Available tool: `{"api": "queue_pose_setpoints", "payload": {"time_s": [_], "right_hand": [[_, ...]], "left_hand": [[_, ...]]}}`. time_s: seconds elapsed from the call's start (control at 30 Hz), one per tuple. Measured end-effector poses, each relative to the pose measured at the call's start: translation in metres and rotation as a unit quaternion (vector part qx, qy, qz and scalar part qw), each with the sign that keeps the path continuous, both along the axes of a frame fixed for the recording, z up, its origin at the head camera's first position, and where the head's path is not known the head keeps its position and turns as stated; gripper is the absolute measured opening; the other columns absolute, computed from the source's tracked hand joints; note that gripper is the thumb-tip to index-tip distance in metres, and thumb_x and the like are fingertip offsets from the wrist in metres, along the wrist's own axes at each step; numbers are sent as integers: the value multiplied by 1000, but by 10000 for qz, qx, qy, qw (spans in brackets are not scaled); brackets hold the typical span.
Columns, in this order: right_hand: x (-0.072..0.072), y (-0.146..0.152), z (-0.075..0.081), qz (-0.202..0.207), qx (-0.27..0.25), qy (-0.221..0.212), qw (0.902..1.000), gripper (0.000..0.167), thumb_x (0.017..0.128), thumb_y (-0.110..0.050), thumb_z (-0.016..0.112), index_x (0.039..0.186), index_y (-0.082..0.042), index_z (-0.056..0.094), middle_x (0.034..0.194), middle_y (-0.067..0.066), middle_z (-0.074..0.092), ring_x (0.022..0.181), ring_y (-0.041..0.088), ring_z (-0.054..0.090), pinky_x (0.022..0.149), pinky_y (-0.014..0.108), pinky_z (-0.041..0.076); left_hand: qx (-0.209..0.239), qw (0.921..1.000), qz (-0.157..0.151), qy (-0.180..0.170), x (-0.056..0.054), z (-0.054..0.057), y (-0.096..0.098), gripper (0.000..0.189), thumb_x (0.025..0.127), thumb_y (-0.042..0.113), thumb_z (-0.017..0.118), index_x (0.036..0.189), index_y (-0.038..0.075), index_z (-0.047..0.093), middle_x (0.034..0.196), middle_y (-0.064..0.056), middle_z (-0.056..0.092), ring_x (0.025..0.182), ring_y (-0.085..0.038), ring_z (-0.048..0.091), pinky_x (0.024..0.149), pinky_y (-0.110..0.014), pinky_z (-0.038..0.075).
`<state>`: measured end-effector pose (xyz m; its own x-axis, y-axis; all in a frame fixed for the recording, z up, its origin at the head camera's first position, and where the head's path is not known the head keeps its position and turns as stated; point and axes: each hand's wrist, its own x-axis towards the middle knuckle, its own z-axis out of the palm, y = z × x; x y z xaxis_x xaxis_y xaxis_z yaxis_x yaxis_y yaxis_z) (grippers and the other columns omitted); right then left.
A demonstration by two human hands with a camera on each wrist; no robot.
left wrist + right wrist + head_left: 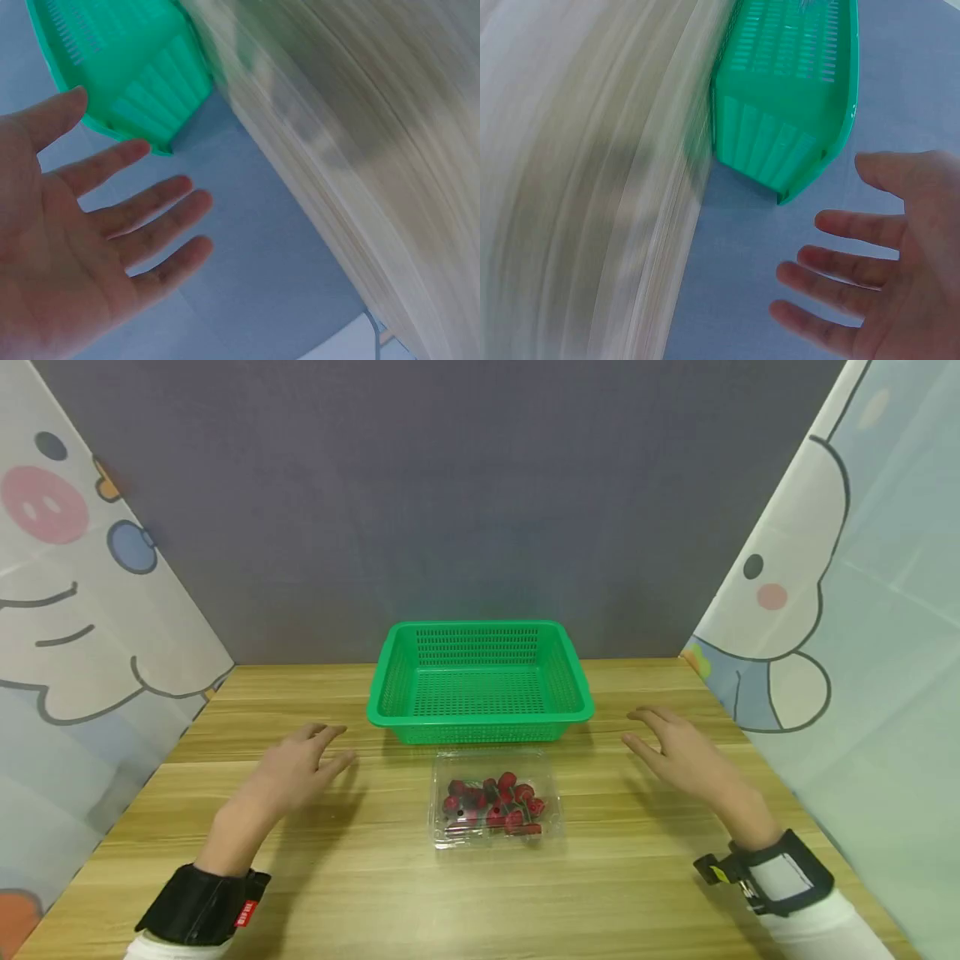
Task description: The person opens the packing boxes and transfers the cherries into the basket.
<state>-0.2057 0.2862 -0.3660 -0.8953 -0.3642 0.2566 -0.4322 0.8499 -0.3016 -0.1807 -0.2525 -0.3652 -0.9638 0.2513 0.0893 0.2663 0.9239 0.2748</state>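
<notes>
A green plastic basket (480,732) with slotted walls sits at the back middle of the table, with nothing in it. Right in front of it lies a clear plastic box (442,839) of dark red berries (498,802), its lid closed over them. My left hand (288,772) hovers over the table to the left of both, fingers spread and relaxed; its bare palm shows in the left wrist view. On the opposite side, my right hand (686,760) is held in the same loose way, apart from the basket. Neither hand holds anything.
The wooden table (360,893) ends at a dark grey wall (465,510) behind the basket. Cartoon-printed sheets (90,635) stand along the left and right sides. Each wrist wears a black strap (198,906).
</notes>
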Motion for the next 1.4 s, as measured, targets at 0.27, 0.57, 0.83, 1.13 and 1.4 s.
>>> {"api": "queue_pose_setpoints", "payload": {"time_s": [0.27, 0.57, 0.83, 1.13, 1.4], "right_hand": [[2, -14, -2, 154, -237, 609, 9977, 30, 101, -18, 68, 119, 5, 69, 111, 20, 68, 96, 37, 67, 73, 51, 57], [3, -27, -6, 530, -418, 663, 9955, 19, 97, -11, 71, 111, 1, 72, 89, -2, 71, 80, 15, 66, 66, 37, 56], [9, -43, -3, 882, -376, 642, 9933, 16, 96, -11, 72, 110, -3, 73, 84, -9, 67, 76, 7, 62, 62, 29, 53], [12, -59, -3, 1380, -524, 795, 9858, 14, 95, -10, 73, 108, -7, 74, 86, -10, 67, 77, 4, 62, 61, 31, 56], [17, -77, -2, 1821, -695, 812, 9775, 9, 95, -9, 72, 104, -7, 72, 89, -9, 67, 80, 4, 62, 62, 31, 57]], "left_hand": [[165, 9989, -308, -320, 7, 2, 17, 52, 105, 41, 59, 139, 2, 60, 139, -30, 54, 122, -53, 55, 95, -68, 46], [541, 9967, -528, -288, 6, 0, 29, 38, 104, 30, 62, 128, 1, 65, 127, -23, 63, 113, -42, 63, 90, -58, 53], [738, 9931, -883, -225, 3, -2, 41, 29, 102, 26, 65, 117, 1, 67, 91, -3, 65, 82, -20, 62, 71, -41, 53], [759, 9906, -1110, -247, 3, -4, 52, 19, 98, 15, 71, 111, 2, 67, 87, -2, 60, 77, -16, 56, 67, -36, 49], [719, 9880, -1357, -186, 2, -7, 60, 22, 89, -5, 71, 110, 1, 65, 86, -2, 56, 76, -18, 53, 65, -34, 48]]}}
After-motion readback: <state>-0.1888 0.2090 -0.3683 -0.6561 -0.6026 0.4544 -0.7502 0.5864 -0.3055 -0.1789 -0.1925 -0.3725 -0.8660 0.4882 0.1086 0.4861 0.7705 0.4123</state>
